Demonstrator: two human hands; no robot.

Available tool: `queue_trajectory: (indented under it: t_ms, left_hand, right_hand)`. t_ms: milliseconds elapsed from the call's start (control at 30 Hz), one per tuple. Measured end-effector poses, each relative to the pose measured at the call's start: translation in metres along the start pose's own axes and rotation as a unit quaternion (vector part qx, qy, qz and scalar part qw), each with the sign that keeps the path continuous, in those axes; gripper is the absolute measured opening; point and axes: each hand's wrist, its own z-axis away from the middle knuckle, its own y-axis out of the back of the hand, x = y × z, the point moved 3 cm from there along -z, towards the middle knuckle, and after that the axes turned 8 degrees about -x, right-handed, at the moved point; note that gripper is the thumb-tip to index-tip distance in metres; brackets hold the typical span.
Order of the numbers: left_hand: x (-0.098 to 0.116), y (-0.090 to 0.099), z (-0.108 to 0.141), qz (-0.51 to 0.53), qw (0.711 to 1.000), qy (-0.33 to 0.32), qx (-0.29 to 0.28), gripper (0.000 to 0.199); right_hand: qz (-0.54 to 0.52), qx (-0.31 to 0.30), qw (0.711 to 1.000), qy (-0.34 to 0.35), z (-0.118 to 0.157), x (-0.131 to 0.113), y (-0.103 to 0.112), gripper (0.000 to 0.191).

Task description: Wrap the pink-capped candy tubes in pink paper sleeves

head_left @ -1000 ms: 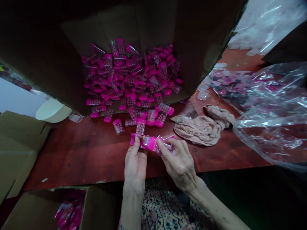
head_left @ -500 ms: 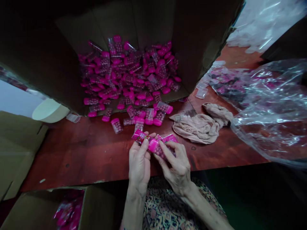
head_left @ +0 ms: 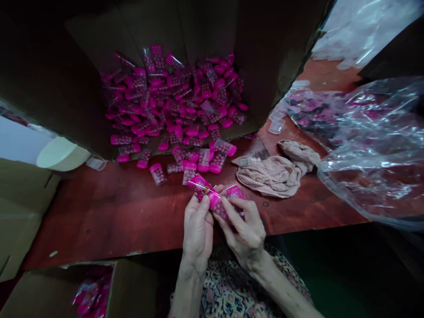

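Above the table's near edge, my left hand (head_left: 198,227) pinches a printed pink wrapper sleeve (head_left: 199,184) between thumb and fingers. My right hand (head_left: 244,229) grips a small clear candy container (head_left: 220,209) filled with round candies. Its pink cap end meets the sleeve; I cannot tell how far it sits inside. Another pink wrapper (head_left: 236,191) shows just beyond my right fingers, and whether it is held or lying there is unclear. Several loose candy containers (head_left: 188,172) with pink caps lie just past my hands.
A large cardboard box (head_left: 265,57) on its side holds a heap of candy containers. A crumpled beige cloth (head_left: 271,176) and a clear plastic bag (head_left: 371,172) of pink wrappers lie right. Lower left stands an open carton (head_left: 132,282) with pink packs. A pale bowl (head_left: 62,154) sits left.
The pink sleeve now stands more open and angled up toward the far side, showing more of its print. Both hands keep their hold; the view has shifted slightly.
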Motion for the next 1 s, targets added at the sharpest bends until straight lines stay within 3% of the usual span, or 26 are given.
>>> queue_trajectory:
  t_ms: [100, 300, 533, 800, 1000]
  left_hand:
    - [-0.003, -0.003, 0.002, 0.035, 0.999, 0.005, -0.016, 0.019]
    - [-0.006, -0.001, 0.000, 0.099, 0.994, 0.026, -0.030, 0.020]
    - [-0.009, 0.013, -0.004, 0.050, 0.998, 0.031, 0.014, 0.013]
    - [-0.019, 0.008, -0.001, 0.160, 0.983, 0.064, 0.063, 0.010]
    - [-0.004, 0.015, -0.006, 0.069, 0.997, 0.019, 0.019, 0.014]
  right_hand:
    - [0.013, 0.025, 0.999, 0.020, -0.001, -0.002, 0.003, 0.053]
    - [0.002, 0.025, 0.999, -0.037, -0.001, -0.001, 0.006, 0.051]
    - [0.027, 0.041, 0.999, 0.024, -0.001, -0.005, 0.004, 0.057]
    - [0.046, 0.053, 0.998, -0.004, 0.000, -0.007, 0.005, 0.062]
    - [0.004, 0.009, 1.000, 0.005, -0.005, -0.009, 0.004, 0.052]
